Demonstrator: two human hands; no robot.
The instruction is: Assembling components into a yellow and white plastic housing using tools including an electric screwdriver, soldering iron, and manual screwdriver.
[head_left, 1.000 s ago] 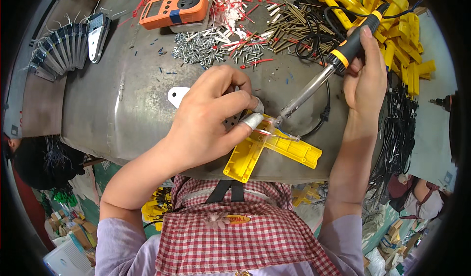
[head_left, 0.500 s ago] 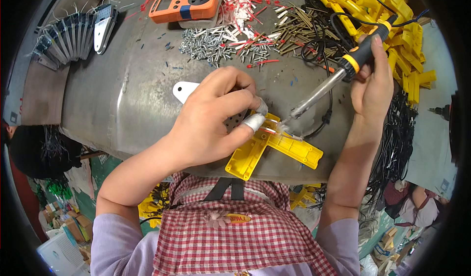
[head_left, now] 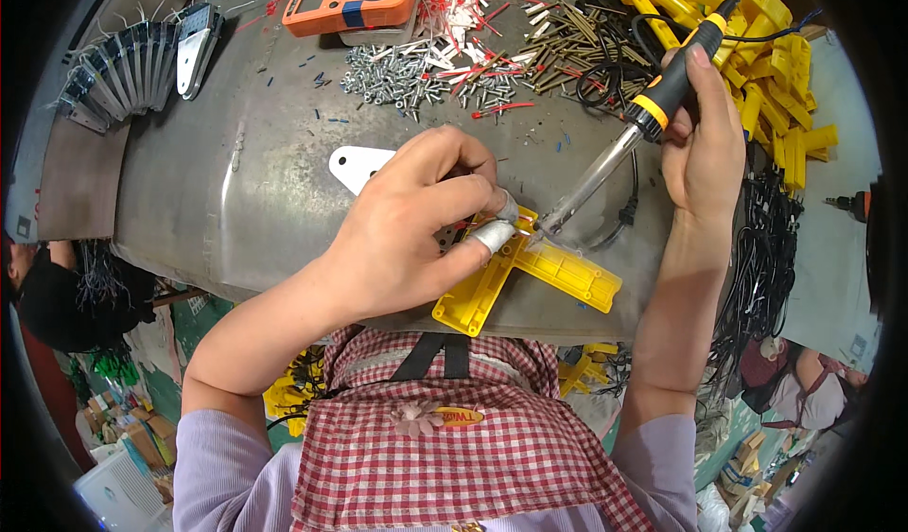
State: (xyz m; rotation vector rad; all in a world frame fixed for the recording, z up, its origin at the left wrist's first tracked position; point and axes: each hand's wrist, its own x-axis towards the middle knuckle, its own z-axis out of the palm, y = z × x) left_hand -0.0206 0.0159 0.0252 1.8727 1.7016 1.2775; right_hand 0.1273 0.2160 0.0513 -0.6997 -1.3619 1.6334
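Observation:
My right hand (head_left: 702,144) grips a soldering iron (head_left: 667,87) by its black and orange handle. The iron slants down to the left, its metal end close to my left fingertips. White wrapping covers the thumb and index finger of my left hand (head_left: 416,220), which pinch what looks like a thin red wire (head_left: 524,218) over a yellow plastic housing half (head_left: 567,278). That housing lies open side up near the bench edge. Partly hidden under my left hand is a white plate with a rounded end (head_left: 357,166); a dark perforated part shows beside my fingers.
An orange meter (head_left: 350,4) sits at the back of the metal bench (head_left: 274,182). Near it are piles of screws (head_left: 397,80), brass-coloured pins (head_left: 572,45) and red-and-white pieces. Yellow housings (head_left: 757,50) heap up at far right, above black cables (head_left: 761,248). White-plated parts (head_left: 128,67) stand at left.
The soldering iron and my right hand have shifted left, bringing the metal end closer to my left fingertips. A thin pale strand across the housing's arm no longer shows. My left hand stays nearly in place.

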